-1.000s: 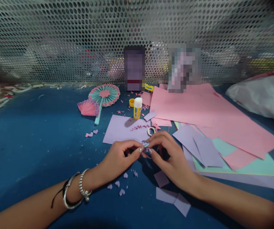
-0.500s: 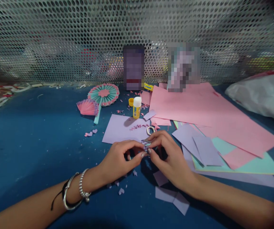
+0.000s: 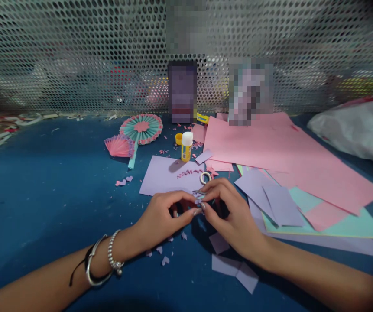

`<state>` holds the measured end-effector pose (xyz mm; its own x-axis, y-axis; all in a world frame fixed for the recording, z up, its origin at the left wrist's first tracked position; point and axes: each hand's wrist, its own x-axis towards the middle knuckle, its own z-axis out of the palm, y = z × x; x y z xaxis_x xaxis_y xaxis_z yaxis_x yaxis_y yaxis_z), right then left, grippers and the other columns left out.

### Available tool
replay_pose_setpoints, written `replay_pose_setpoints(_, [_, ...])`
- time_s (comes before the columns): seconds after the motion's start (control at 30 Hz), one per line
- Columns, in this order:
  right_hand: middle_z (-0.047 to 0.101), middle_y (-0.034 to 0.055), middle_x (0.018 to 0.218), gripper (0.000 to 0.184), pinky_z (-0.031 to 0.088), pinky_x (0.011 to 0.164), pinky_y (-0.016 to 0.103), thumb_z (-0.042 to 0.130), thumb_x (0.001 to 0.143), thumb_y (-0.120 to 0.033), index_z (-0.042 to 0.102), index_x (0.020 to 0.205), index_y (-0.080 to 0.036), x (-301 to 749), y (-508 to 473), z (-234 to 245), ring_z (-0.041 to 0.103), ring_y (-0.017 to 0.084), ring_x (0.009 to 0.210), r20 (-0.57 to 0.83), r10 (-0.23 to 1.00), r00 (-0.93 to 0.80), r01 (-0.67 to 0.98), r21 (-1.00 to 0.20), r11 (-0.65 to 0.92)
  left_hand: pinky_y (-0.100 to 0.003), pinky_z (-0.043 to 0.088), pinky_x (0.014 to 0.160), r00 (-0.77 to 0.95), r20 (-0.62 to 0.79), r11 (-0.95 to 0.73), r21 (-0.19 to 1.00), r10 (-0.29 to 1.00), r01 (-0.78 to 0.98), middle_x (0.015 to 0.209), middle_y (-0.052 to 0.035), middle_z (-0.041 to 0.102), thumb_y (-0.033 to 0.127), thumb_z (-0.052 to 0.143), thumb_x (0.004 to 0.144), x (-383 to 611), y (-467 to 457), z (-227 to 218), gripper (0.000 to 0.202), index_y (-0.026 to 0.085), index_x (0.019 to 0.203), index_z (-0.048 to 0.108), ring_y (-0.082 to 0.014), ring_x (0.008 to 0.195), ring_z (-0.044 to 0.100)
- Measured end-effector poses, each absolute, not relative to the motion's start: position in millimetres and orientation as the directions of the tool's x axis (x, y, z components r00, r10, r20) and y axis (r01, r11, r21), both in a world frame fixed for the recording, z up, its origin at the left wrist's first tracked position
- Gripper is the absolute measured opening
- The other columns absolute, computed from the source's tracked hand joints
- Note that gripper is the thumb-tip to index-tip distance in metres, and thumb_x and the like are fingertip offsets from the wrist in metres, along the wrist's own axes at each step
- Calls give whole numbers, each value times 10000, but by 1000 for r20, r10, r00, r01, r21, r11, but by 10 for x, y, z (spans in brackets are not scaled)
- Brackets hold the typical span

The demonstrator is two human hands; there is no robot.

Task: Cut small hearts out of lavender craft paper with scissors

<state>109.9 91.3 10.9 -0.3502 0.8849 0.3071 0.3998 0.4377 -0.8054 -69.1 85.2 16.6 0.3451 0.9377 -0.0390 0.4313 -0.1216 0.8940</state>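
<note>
My left hand [image 3: 167, 214] and my right hand [image 3: 230, 214] meet over the front middle of the table. Their fingertips pinch a small purple paper cutout [image 3: 198, 201] between them, and its exact shape is partly covered. A thin dark pointed tip [image 3: 199, 192] shows by my right fingers; what it belongs to is hidden. Just beyond that hand lies a pale ring [image 3: 205, 178]. Small purple paper hearts [image 3: 165, 261] are scattered below my left hand. Behind the hands, a purple sheet [image 3: 155, 175] with dark scribbled marks carries an uncapped glue stick [image 3: 186, 147].
A green and pink pleated paper fan [image 3: 152, 130] and a smaller pink one [image 3: 119, 146] lie at back left. Pink sheets [image 3: 244, 143] and purple pieces [image 3: 283, 206] overlap on the right. A white plastic bag [image 3: 355, 130] and perforated metal panel [image 3: 76, 52] border the blue table [image 3: 43, 190].
The fingertips have shifted slightly around the small paper cutout, and more of its purple shows. Both hands otherwise stay in place.
</note>
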Motion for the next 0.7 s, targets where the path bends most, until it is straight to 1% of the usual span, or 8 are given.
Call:
replay_pose_setpoints(0.17, [502, 33, 923, 121, 409, 790, 311, 522, 765, -93, 506, 811, -203, 1093, 918, 116, 503, 163, 916, 315, 881, -352, 398, -802, 445, -205, 435, 591, 347, -64, -98, 898, 936, 430, 794, -13, 690, 311, 554, 823, -698, 858, 181, 186, 177, 898, 659, -105, 648, 579])
replay_pose_setpoints(0.33, [503, 31, 930, 157, 408, 793, 301, 519, 757, -70, 513, 842, -202, 1097, 924, 125, 499, 159, 921, 311, 879, -362, 391, -805, 446, -215, 453, 643, 372, -89, -66, 921, 924, 385, 828, -25, 688, 297, 497, 861, -693, 864, 198, 208, 160, 900, 648, -119, 726, 605])
replay_pose_setpoints(0.43, [509, 25, 913, 189, 405, 791, 295, 517, 753, -58, 508, 874, -203, 1098, 916, 125, 497, 156, 915, 310, 880, -360, 390, -807, 443, -212, 453, 643, 373, -90, -58, 928, 923, 367, 826, -19, 683, 277, 483, 870, -690, 862, 188, 206, 167, 942, 641, -114, 728, 606])
replay_pose_setpoints(0.57, [508, 21, 920, 200, 407, 748, 277, 524, 755, -64, 499, 897, -203, 1096, 897, 115, 496, 148, 889, 300, 889, -347, 394, -814, 428, -211, 454, 637, 368, -94, -54, 926, 925, 373, 808, -11, 680, 274, 478, 871, -694, 851, 171, 196, 166, 919, 634, -111, 708, 602])
replay_pose_setpoints(0.7, [506, 18, 925, 191, 404, 738, 267, 527, 760, -68, 503, 896, -199, 1098, 895, 103, 493, 140, 888, 312, 883, -351, 379, -815, 439, -223, 468, 665, 374, -95, -54, 928, 922, 369, 813, -11, 678, 273, 475, 871, -698, 850, 164, 191, 165, 916, 626, -120, 727, 607])
